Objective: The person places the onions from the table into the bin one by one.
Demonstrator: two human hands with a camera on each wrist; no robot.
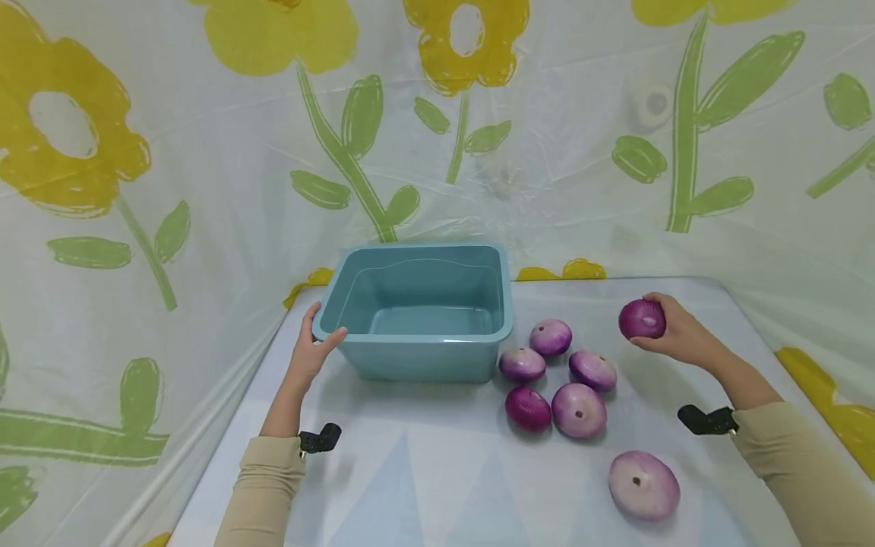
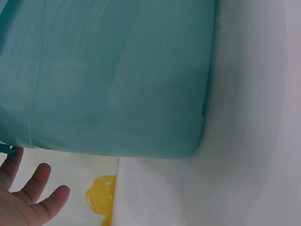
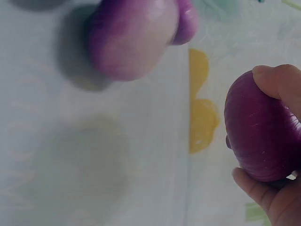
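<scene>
My left hand [image 1: 311, 353] grips the front left corner of the blue bin [image 1: 424, 358], thumb over the rim and fingers along its outer side. In the left wrist view, fingers of the left hand [image 2: 30, 197] show under the bin's wall [image 2: 117, 84], one touching the rim. My right hand [image 1: 683, 332] holds a dark purple onion [image 1: 639, 319] above the table's back right part. The right wrist view shows this onion [image 3: 261, 132] between the thumb and fingers of the right hand [image 3: 284, 202]. The bin's visible inside holds nothing.
Several onions [image 1: 579, 410] lie in a group right of the bin, the nearest close to its front right corner. A paler onion [image 1: 644, 486] lies apart, nearer the front right of the table [image 1: 383, 456]. A flowered curtain [image 1: 547, 152] hangs behind and at both sides.
</scene>
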